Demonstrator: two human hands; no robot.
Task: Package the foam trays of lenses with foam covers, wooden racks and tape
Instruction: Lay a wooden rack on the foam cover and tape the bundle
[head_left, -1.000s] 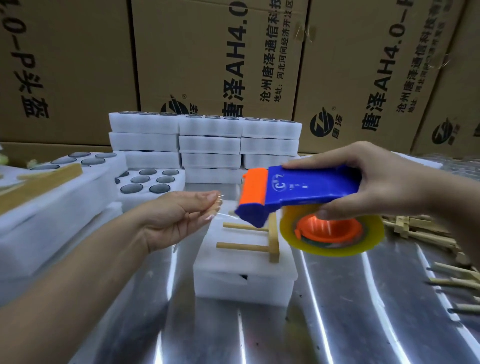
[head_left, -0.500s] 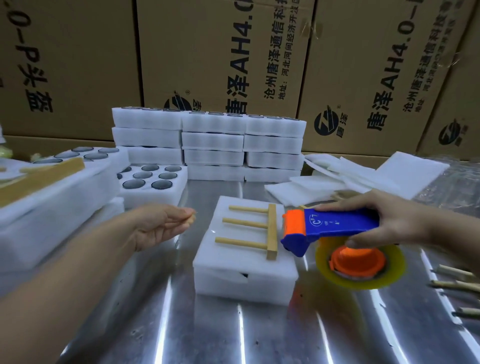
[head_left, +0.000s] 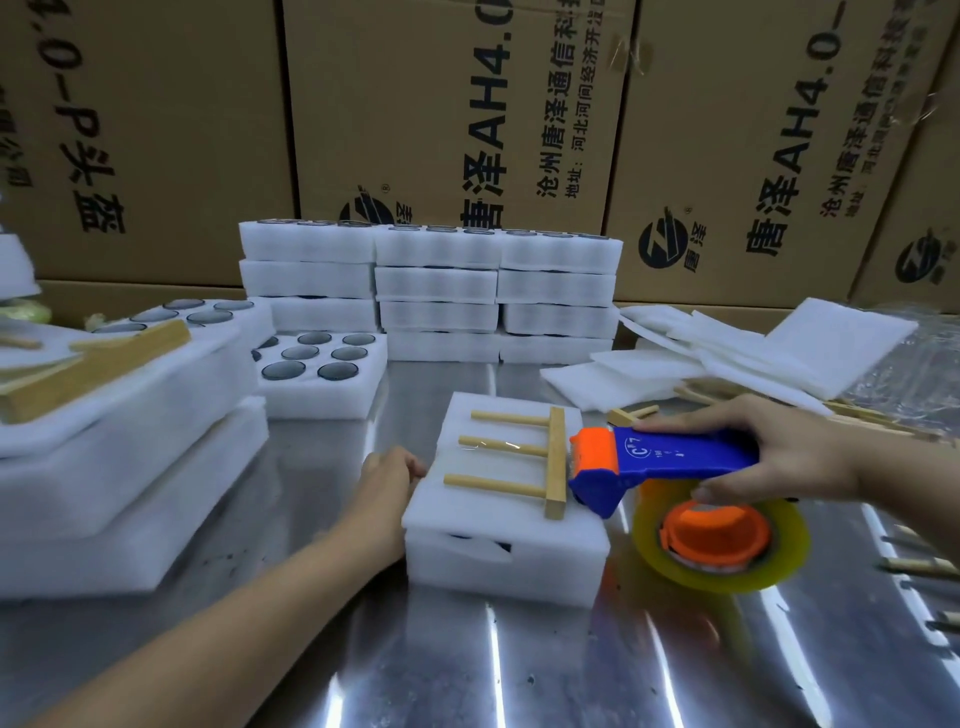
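Head view: left hand (head_left: 390, 474) is pressing curled fingers against the left edge of the covered tray (head_left: 506, 530) at table centre, apparently pinning the tape end there. Right hand (head_left: 769, 449) is gripping the dispenser (head_left: 660, 467), its nose sitting by the rack (head_left: 540, 462) on top. Risk: tape end peeling under pull, or rack sliding, leaving a skewed, loose wrap.

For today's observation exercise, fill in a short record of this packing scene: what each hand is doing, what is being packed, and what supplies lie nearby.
left hand: pressed against the left edge of the foam pack
right hand: holding the tape dispenser at the pack's right side
on the pack: wooden rack
behind: stacked foam trays
right rear: loose foam sheets
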